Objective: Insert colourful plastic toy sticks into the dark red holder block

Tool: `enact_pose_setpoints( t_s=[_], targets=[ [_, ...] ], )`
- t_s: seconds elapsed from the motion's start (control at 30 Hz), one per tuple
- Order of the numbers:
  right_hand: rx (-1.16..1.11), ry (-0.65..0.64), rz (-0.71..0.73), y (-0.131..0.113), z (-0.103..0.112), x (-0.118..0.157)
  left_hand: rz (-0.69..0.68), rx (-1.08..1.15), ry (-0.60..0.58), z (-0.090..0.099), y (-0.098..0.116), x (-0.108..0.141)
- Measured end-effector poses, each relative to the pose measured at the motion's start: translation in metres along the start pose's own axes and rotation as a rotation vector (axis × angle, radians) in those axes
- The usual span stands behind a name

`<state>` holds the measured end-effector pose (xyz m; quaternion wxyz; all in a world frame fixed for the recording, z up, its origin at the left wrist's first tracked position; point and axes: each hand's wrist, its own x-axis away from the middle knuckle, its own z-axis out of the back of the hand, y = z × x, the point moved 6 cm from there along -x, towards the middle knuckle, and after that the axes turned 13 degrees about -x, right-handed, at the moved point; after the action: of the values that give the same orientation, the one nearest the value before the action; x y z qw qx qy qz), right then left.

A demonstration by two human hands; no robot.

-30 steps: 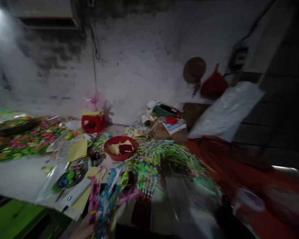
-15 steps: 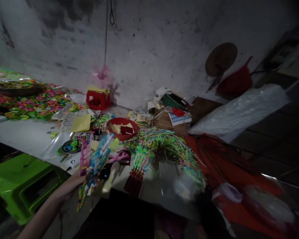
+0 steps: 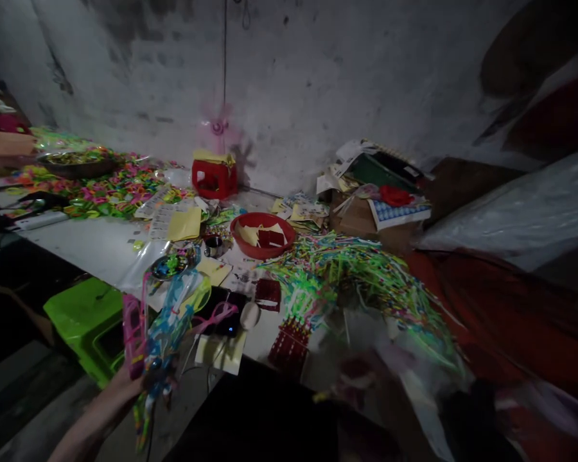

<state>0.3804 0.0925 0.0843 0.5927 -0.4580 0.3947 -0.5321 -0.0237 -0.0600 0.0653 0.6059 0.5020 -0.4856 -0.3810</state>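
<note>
My left hand (image 3: 133, 378), at lower left, is closed round a bunch of coloured plastic pieces (image 3: 166, 327). Pink and blue parts stick up from it, and a beaded green-yellow end hangs below. Beside the bunch, a pink loop-like piece (image 3: 219, 314) lies over a black device (image 3: 231, 328) with a small blue light. At lower right, my right hand (image 3: 366, 378) is dark and smeared by motion; its fingers cannot be made out. Between the hands, a dark red card (image 3: 289, 350) carries a row of green and white beaded strings (image 3: 308, 298).
A red bowl (image 3: 238, 244) holds papers and dark red cards. Green strings (image 3: 385, 276) are heaped at right. Neon plastic pieces (image 3: 120, 192) cover the table's far left. A green stool (image 3: 72, 311) stands below the edge. A cardboard box (image 3: 354, 218) sits by the wall.
The view has swung left, so things on the table appear further right. My left hand with its bunch appears lower and further left. My right hand has come into view, blurred.
</note>
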Motion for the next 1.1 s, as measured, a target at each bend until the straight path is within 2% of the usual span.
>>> enact_pose_setpoints(
  t_s=[0.13, 0.3, 0.43, 0.57, 0.63, 0.73, 0.83, 0.97, 1.1],
  targets=[
    [-0.128, -0.055, -0.102, 0.021, -0.012, -0.017, 0.097, -0.026, -0.028, -0.004, -0.016, -0.006],
    [-0.237, -0.129, -0.194, 0.037, -0.036, -0.043, 0.117, -0.152, -0.029, -0.010, -0.027, -0.022],
    [-0.295, -0.193, -0.253, 0.048, -0.059, -0.059, 0.113, -0.207, -0.083, -0.030, -0.029, -0.032],
    [-0.309, -0.207, -0.325, 0.059, -0.067, -0.067, 0.143, -0.178, -0.188, -0.057, -0.027, -0.037],
    [-0.245, -0.192, -0.331, 0.059, -0.063, -0.068, 0.177, -0.151, -0.192, -0.065, -0.029, -0.038],
    [-0.047, -0.148, -0.264, 0.052, -0.055, -0.068, 0.207, -0.146, -0.137, -0.067, -0.034, -0.038],
    [0.100, -0.144, -0.206, 0.042, -0.053, -0.067, 0.217, -0.129, -0.092, -0.065, -0.042, -0.038],
    [0.174, -0.142, -0.172, 0.038, -0.055, -0.071, 0.237, -0.103, -0.029, -0.058, -0.050, -0.038],
    [0.324, -0.213, -0.069, 0.050, -0.065, -0.075, 0.234, -0.119, -0.080, -0.061, -0.048, -0.038]
  ],
)
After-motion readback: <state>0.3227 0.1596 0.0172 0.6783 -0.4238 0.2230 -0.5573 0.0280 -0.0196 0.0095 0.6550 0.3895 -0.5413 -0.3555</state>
